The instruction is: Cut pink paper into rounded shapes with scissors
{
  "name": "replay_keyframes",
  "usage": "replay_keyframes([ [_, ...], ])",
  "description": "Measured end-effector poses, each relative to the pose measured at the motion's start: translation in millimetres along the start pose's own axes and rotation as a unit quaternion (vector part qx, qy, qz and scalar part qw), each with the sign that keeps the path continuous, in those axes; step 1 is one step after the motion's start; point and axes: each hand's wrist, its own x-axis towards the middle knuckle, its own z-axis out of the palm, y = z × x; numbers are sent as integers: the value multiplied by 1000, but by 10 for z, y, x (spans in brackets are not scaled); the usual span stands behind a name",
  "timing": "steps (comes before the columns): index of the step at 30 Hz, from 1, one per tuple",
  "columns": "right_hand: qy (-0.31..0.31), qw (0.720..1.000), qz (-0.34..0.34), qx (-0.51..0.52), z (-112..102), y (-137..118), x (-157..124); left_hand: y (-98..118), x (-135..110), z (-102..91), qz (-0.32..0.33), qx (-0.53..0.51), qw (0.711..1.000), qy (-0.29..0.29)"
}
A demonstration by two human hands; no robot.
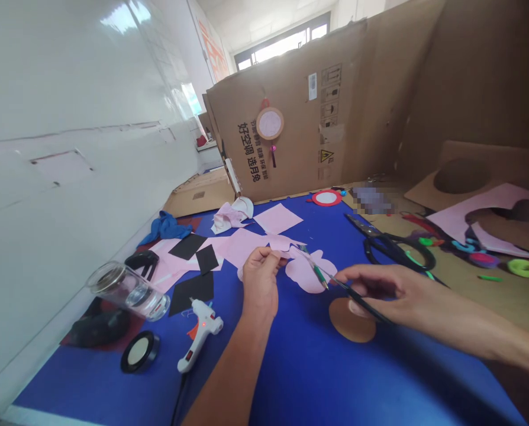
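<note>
My left hand (260, 278) pinches the edge of a pink paper cutout (306, 272) with lobed, cloud-like edges, holding it just above the blue mat (318, 367). My right hand (380, 290) grips a thin pair of scissors (322, 275) with a green and black shaft, its tip lying across the pink cutout. A brown cardboard disc (351, 322) lies on the mat under my right hand.
A white glue gun (200, 334) with a red light, a glass jar (129, 290) on its side, a round black lid (139, 352), black paper pieces (192, 290), pink sheets (277, 218), large black scissors (391, 244) and a cardboard box wall (291, 118) surround the work spot.
</note>
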Motion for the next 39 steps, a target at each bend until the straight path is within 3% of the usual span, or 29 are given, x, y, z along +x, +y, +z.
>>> replay_keyframes([
  [6, -53, 996, 25, 61, 113, -26, 28, -14, -50, 38, 0, 11, 1000, 4],
  [17, -3, 999, 10, 53, 119, -101, 25, 22, -103, 76, -19, 15, 1000, -9],
  [39, -25, 996, 27, 82, 139, -96, 35, 30, -121, 73, -33, 17, 999, -11],
])
